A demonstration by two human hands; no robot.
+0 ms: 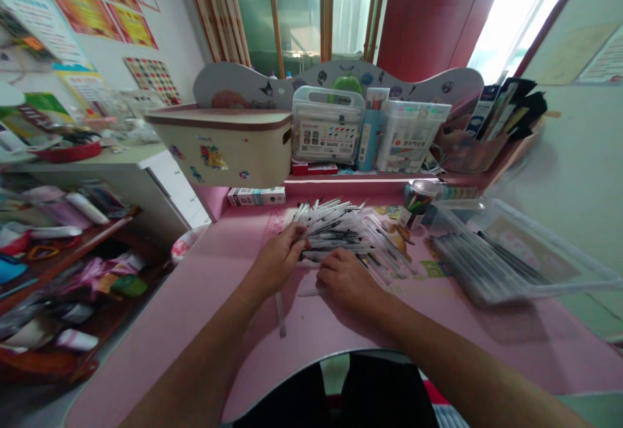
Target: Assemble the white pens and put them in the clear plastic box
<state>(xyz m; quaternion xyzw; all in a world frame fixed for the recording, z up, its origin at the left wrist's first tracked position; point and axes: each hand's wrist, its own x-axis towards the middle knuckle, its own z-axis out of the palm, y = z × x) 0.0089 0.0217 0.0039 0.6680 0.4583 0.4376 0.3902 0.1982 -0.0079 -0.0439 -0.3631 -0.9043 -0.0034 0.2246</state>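
Note:
A heap of slim clear and white pens (335, 220), some with dark parts, lies on the pink desk (195, 298). At its left edge, my left hand (277, 260) has thumb and fingers closed on a pen; blur hides the exact grip. My right hand (350, 278) rests at the near side of the heap, fingers curled round the end of a pen lying crosswise between the hands. One loose strip-like piece (281, 314) lies below my left hand, and another pale slim piece (307, 293) is beside my right hand.
At right stands a clear plastic bin (559, 265) with rows of pens in it. Behind the heap are a small jar (418, 201) and a flat box (257, 195). The raised shelf holds a cream bin (233, 149), marker cases (327, 132) and a pen holder (472, 149).

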